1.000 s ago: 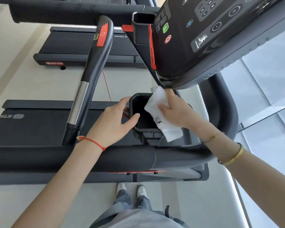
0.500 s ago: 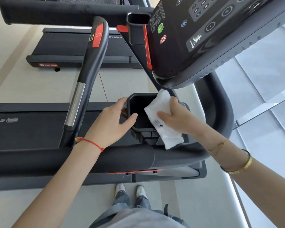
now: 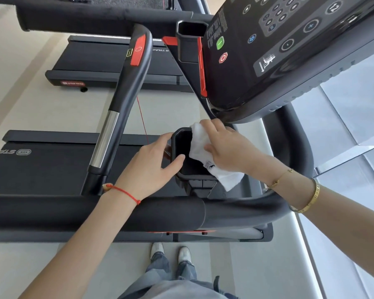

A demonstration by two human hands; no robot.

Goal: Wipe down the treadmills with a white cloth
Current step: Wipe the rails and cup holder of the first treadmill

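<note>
Right now we are wiping the cup holder [image 3: 183, 155] below the treadmill console [image 3: 285, 52], our left hand [image 3: 148, 169] clasping its rim while our right hand [image 3: 229, 147] pinches the white cloth [image 3: 200, 145] against its edge, and next probably sweep inside.

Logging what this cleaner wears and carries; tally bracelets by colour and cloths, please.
Red string bracelet: 1
Gold bracelets: 2
White cloth: 1
Total: 4
</note>
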